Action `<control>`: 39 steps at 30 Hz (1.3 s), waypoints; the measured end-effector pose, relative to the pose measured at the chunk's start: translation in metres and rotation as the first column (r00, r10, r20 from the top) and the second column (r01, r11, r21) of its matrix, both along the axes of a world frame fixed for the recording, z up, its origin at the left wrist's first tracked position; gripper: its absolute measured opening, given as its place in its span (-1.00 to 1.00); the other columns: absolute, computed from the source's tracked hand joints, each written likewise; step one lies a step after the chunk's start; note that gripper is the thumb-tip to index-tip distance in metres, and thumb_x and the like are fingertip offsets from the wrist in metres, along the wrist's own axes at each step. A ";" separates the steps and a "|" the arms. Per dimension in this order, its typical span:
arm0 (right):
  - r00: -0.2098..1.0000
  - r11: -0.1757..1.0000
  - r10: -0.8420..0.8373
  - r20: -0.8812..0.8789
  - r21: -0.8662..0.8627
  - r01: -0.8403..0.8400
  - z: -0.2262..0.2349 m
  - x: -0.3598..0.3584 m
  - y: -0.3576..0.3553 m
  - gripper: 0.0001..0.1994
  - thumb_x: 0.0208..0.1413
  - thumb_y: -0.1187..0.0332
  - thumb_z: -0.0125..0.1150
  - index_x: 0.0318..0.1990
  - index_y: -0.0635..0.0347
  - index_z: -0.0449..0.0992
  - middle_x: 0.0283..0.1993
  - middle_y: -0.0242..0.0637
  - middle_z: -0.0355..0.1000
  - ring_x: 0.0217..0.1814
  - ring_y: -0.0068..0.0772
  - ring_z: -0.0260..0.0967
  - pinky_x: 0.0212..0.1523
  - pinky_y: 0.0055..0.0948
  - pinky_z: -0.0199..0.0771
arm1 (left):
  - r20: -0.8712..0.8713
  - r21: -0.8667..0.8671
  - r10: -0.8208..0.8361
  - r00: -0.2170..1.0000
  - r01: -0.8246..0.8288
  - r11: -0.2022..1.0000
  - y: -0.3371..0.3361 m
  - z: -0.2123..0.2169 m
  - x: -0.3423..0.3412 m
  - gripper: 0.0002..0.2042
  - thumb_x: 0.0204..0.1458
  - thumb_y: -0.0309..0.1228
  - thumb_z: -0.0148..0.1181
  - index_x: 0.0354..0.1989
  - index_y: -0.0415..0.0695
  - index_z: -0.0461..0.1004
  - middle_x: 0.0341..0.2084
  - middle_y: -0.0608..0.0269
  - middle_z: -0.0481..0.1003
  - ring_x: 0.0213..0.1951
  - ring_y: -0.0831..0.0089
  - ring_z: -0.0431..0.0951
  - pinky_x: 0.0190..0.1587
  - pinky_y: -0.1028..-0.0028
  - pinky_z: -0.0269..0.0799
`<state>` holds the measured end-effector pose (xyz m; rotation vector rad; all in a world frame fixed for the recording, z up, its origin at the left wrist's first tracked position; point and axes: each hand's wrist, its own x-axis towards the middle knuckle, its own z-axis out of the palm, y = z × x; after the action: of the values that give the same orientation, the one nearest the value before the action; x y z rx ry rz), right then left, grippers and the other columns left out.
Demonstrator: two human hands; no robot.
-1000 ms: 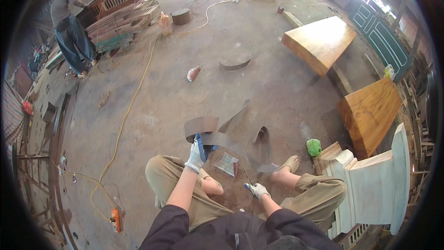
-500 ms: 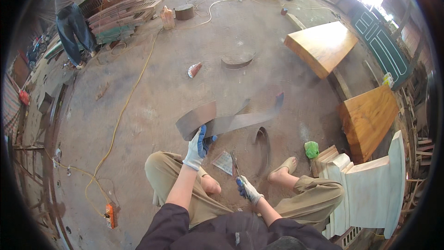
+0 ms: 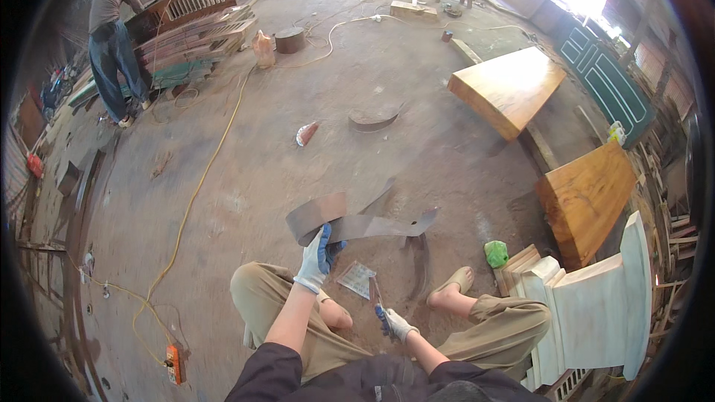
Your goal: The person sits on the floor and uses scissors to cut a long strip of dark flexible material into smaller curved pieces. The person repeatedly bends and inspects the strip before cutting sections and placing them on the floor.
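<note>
Gloved in white and blue, my left hand (image 3: 316, 259) is closed on a long, curling grey-brown strip of sandpaper (image 3: 365, 226). One broad loop of it rises left of my fingers; the other end reaches right, over a dark curved strip (image 3: 421, 264) on the floor. Lower down, between my knees, my right hand (image 3: 398, 325), also gloved, grips a pair of scissors (image 3: 375, 295) with the blades pointing away from me. Their tips are near a small printed sheet (image 3: 357, 280) on the floor, and apart from the held strip.
A green bundle (image 3: 495, 254) and pale wooden mouldings (image 3: 588, 313) lie by my right foot. Thick wooden slabs (image 3: 588, 201) stand farther right. A yellow cord (image 3: 195, 193) runs along the left floor to an orange socket block (image 3: 173, 365). A person (image 3: 115, 45) bends over boards at far left.
The right end of the sandpaper strip has dropped toward the floor. My view has tilted slightly, so the floor things appear lower. Both hands keep their holds.
</note>
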<state>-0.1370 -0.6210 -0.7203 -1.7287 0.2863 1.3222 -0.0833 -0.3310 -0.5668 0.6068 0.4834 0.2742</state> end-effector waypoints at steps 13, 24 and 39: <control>0.999 1.000 -0.015 0.051 0.009 0.015 -0.016 -0.002 -0.007 -0.51 -0.05 -0.23 0.21 -0.41 0.06 0.45 -0.62 -0.47 0.26 -0.61 -0.50 0.17 -0.57 -0.39 0.16 | -0.048 -0.025 -0.018 0.999 0.017 1.000 -0.002 -0.003 0.001 -0.73 0.08 -0.31 0.22 -0.04 0.03 0.42 -0.19 0.37 0.50 -0.22 0.48 0.54 -0.30 0.41 0.58; 0.974 0.945 0.163 -0.159 -0.258 -0.200 -0.070 -0.023 -0.028 -0.50 -0.03 -0.23 0.17 -0.39 0.09 0.53 -0.56 -0.38 0.36 -0.57 -0.40 0.23 -0.54 -0.31 0.13 | -0.036 -0.052 0.008 0.999 -0.010 0.999 0.005 -0.009 -0.001 -0.76 0.08 -0.31 0.23 -0.07 0.03 0.45 -0.19 0.39 0.52 -0.21 0.50 0.54 -0.31 0.42 0.59; 0.925 0.953 -0.285 -0.251 0.029 0.301 -0.066 -0.012 -0.021 -0.54 0.13 -0.27 -0.16 -0.17 -0.11 0.35 -0.52 -0.41 0.26 -0.63 -0.42 0.16 -0.59 -0.42 0.19 | 0.003 -0.069 0.021 1.000 -0.021 0.997 0.000 0.007 -0.004 -0.77 0.07 -0.34 0.24 -0.10 0.04 0.46 -0.21 0.39 0.51 -0.23 0.48 0.53 -0.31 0.44 0.52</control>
<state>-0.1488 -0.6421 -0.7866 -1.4021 0.6111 1.3037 -0.0871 -0.3309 -0.5596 0.5344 0.4942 0.2772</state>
